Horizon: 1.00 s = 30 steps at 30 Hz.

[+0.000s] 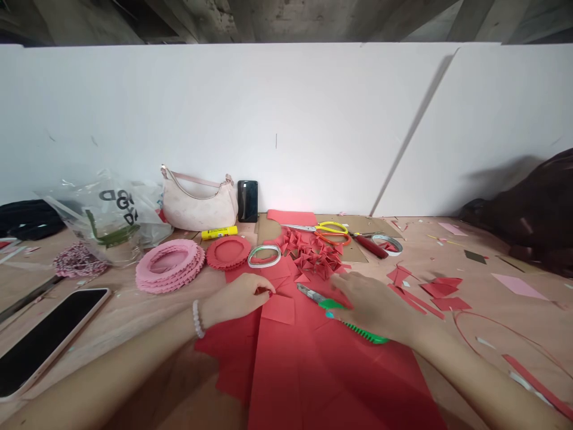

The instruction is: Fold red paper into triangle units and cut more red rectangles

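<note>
Left hand point(236, 300) pinching a flap of the red paper sheet point(290, 370) between its fingertips; sheet lies under both hands. Right hand point(371, 306) curled over a green utility knife point(358, 328) on the sheet, tip pointing left. Folded red paper units point(311, 254) just beyond.
</note>
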{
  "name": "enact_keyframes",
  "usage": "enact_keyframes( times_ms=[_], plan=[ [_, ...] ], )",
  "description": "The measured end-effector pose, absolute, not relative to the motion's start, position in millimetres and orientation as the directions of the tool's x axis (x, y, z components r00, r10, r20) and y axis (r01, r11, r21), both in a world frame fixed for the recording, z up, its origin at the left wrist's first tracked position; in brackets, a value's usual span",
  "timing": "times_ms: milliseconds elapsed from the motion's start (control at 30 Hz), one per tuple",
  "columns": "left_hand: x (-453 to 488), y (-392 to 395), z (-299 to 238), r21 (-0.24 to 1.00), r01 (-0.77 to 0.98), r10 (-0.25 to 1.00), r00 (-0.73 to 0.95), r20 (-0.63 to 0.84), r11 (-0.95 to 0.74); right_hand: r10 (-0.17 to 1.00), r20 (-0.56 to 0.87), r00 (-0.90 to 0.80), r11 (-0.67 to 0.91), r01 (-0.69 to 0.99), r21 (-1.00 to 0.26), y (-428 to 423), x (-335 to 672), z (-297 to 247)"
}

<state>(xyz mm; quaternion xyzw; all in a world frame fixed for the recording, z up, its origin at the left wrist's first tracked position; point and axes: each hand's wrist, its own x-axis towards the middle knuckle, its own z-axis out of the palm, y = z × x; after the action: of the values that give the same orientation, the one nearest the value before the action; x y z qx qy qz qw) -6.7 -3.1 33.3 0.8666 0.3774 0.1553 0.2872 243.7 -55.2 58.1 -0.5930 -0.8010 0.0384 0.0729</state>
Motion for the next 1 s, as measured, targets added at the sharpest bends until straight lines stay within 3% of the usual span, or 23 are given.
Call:
enact_keyframes(
  times_ms=[100,167,300,467,733,1000],
  plan=[
    [-5,-8,30,0.417,0.646,0.753,0.635,0.169,-0.639,0.941,-0.054,-0.333,0.328,0.941,-0.085,-56,247,51],
    [-2,-14,32,0.360,0.670,0.757,0.613,0.224,-0.649,0.930,-0.082,-0.359,0.352,0.932,-0.086,-57,248,50],
    [5,-24,40,0.405,0.651,0.765,0.586,0.268,-0.641,0.901,-0.064,-0.429,0.408,0.888,-0.212,-57,252,64],
    [8,-32,34,0.435,0.649,0.771,0.601,0.211,-0.624,0.730,-0.236,-0.642,0.489,0.731,-0.476,-61,251,78],
    [10,-50,12,0.219,0.699,0.702,0.708,-0.077,-0.681,0.774,-0.217,-0.595,0.499,0.783,-0.371,-61,246,62],
    [8,-49,5,0.188,0.677,0.673,0.734,-0.094,-0.712,0.818,-0.189,-0.543,0.479,0.826,-0.297,-52,256,58]
  ],
)
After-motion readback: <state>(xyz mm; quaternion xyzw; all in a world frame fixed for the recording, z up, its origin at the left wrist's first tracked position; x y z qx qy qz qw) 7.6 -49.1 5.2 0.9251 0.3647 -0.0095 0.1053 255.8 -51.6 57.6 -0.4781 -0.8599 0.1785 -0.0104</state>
